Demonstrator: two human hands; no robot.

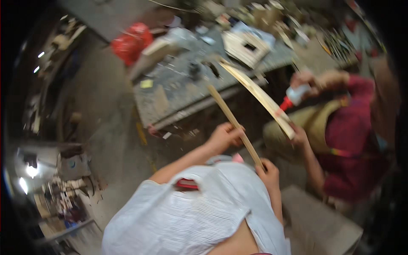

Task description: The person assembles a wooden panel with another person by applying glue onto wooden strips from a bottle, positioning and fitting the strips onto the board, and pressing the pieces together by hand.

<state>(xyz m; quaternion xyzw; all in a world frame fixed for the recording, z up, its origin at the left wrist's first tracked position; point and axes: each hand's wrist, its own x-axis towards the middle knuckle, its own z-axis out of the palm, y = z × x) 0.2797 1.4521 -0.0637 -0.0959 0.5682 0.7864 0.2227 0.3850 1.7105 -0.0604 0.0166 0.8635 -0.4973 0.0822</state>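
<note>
A long, narrow wooden strip slants across in front of me. My left hand is closed around its middle, and my right hand grips its near end. The strip's far end points up toward the workbench. Just to the right, a co-worker's hand holds a wider, pale wooden piece that looks slightly bent. The co-worker's other hand tilts a white bottle with a red tip down against that piece. The picture is somewhat blurred by motion.
A cluttered grey workbench stands ahead, with a red plastic bag, a white frame-like piece and a yellow note. The co-worker in maroon sits close at right. A box-like block stands at lower right.
</note>
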